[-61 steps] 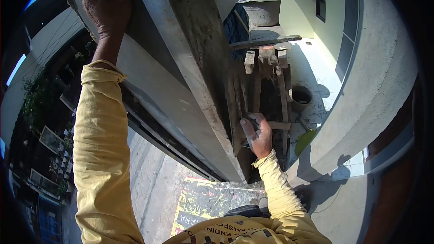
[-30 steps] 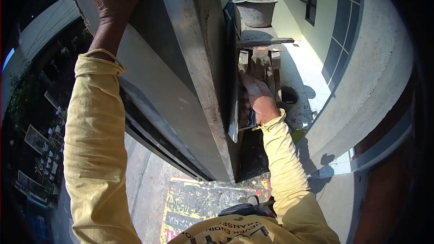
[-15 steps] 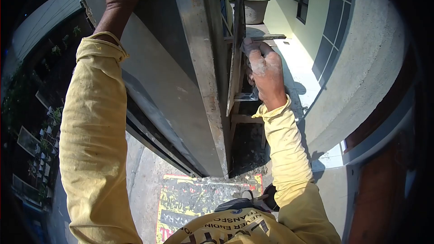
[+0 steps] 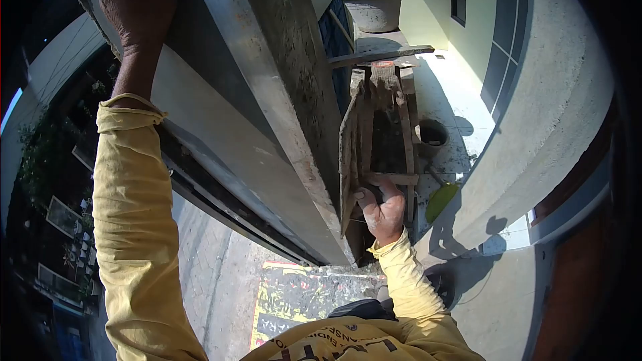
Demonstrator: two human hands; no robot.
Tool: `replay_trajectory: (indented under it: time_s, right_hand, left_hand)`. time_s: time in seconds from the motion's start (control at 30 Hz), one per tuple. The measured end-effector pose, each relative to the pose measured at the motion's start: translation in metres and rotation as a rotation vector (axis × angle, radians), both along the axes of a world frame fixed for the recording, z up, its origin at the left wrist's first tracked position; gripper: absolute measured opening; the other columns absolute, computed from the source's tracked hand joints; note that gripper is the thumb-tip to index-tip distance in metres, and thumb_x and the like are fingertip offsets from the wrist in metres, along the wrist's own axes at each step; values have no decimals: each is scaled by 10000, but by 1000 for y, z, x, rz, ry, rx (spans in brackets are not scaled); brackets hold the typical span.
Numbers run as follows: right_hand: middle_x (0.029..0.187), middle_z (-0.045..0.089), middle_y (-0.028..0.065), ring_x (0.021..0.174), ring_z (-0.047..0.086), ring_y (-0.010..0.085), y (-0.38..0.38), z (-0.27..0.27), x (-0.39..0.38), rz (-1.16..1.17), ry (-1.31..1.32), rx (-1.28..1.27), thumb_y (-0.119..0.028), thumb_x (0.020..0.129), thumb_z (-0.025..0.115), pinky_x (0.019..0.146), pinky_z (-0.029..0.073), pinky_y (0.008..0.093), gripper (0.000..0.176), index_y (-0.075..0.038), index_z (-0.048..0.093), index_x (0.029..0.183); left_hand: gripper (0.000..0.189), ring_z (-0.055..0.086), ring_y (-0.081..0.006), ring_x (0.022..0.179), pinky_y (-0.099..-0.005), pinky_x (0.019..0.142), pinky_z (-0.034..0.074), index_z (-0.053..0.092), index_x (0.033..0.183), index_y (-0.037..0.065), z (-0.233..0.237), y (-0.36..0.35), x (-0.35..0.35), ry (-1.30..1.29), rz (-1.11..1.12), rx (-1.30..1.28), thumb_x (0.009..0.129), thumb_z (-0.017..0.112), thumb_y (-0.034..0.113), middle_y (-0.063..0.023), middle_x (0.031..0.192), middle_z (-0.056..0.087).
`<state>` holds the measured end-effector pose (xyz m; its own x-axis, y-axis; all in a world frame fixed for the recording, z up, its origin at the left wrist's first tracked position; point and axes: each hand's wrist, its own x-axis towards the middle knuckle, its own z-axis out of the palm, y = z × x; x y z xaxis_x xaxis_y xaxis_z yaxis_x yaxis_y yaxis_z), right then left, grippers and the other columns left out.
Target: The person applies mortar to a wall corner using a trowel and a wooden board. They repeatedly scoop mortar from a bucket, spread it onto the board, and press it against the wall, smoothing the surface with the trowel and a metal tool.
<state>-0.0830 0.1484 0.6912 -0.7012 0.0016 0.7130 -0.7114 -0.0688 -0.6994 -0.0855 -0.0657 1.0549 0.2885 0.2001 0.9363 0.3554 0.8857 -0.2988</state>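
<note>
My right hand [image 4: 384,212] is closed beside a long, worn flat board, seen edge-on, that looks like a plastering float [image 4: 348,154]. The float lies along the right side of a grey plastered column [image 4: 234,127], near its lower end; its handle is hidden behind my fingers. A pale straight strip [image 4: 281,103] runs down the column's corner. High at the upper left, my left hand [image 4: 137,7] is against the column's top part. Its fingertips run out of view, so its grip cannot be made out.
Behind my right hand stands a rough wooden trestle [image 4: 409,127]. A large grey tub [image 4: 374,12] sits farther back, near a plank [image 4: 381,55]. A round bucket [image 4: 433,135] and a green leaf-shaped thing [image 4: 441,202] are on the pale floor. A curved concrete wall [image 4: 535,113] rises at right.
My right hand has come down along the column with the float, nearer to my body. My left hand appears slightly farther left and higher. More of the trestle and the bucket show.
</note>
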Motion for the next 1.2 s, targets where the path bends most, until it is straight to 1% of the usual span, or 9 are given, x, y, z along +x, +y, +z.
replay_trajectory:
  time_s: [0.27, 0.3, 0.4, 0.67, 0.7, 0.77, 0.9, 0.97, 1.2]
  right_hand:
    - [774, 674, 149, 645, 661, 282, -38, 80, -78, 2, 203, -40, -230, 835, 744, 593, 495, 326, 256, -16, 616, 894]
    - [760, 670, 152, 638, 662, 278, -43, 87, -95, 9, 177, -26, -234, 855, 721, 582, 490, 320, 240, -17, 624, 891]
    - [741, 652, 190, 661, 649, 320, -45, 98, -112, -29, 0, 106, -314, 898, 650, 601, 482, 362, 312, -3, 648, 865]
    - [760, 629, 250, 758, 625, 425, -38, -32, -80, -29, -442, 302, -428, 908, 594, 660, 465, 442, 460, 27, 657, 886]
    - [560, 545, 101, 454, 519, 171, -35, -65, -71, -3, -486, 313, -372, 927, 606, 454, 406, 333, 409, 35, 655, 926]
    - [536, 497, 31, 392, 445, 133, -24, -118, -52, 60, -762, 306, -396, 916, 614, 393, 353, 300, 421, 18, 639, 845]
    - [537, 410, -16, 403, 401, 110, -16, -99, -25, 245, -1149, 33, -423, 899, 620, 384, 346, 301, 382, -56, 587, 794]
    - [526, 380, -23, 400, 386, 109, -15, -28, -22, 298, -1231, -1, -439, 897, 619, 383, 343, 294, 373, -76, 583, 822]
    - [547, 449, -32, 406, 401, 80, -9, 155, -21, 585, -712, -140, -413, 905, 609, 381, 318, 236, 342, -76, 627, 849]
  left_hand:
    - [268, 643, -180, 875, -306, 796, 502, 674, 1030, 51, 10, -37, -4, 23, 241, 45, 930, 621, 294, -90, 974, 674]
    - [231, 465, -64, 750, -218, 685, 407, 607, 992, 17, 4, -14, -4, -88, -74, -112, 1010, 506, 224, 14, 824, 557]
    - [239, 475, -50, 755, -207, 679, 406, 609, 994, 19, 5, -10, -5, -68, 0, -64, 1016, 498, 229, 22, 823, 568]
    - [229, 484, -51, 755, -211, 675, 415, 617, 1001, 13, 0, -4, -8, -16, -61, -93, 1011, 507, 214, 23, 825, 576]
    - [213, 471, -52, 734, -215, 651, 412, 615, 990, 18, 2, -12, -7, -108, -243, -138, 1005, 516, 205, 24, 813, 564]
    - [200, 463, -57, 715, -220, 636, 408, 614, 983, 20, 0, -4, -2, -74, -120, -49, 998, 525, 199, 18, 803, 555]
    - [184, 504, -122, 739, -264, 687, 429, 611, 969, 3, 0, 0, 5, -11, 30, -5, 976, 541, 173, -51, 836, 564]
    - [162, 555, -211, 801, -317, 747, 450, 613, 954, 2, -1, 2, 7, 20, 66, 37, 955, 552, 152, -123, 896, 585]
    - [111, 573, -289, 856, -363, 784, 455, 615, 924, 24, 3, -5, 5, 124, 123, -19, 917, 577, 128, -139, 891, 598]
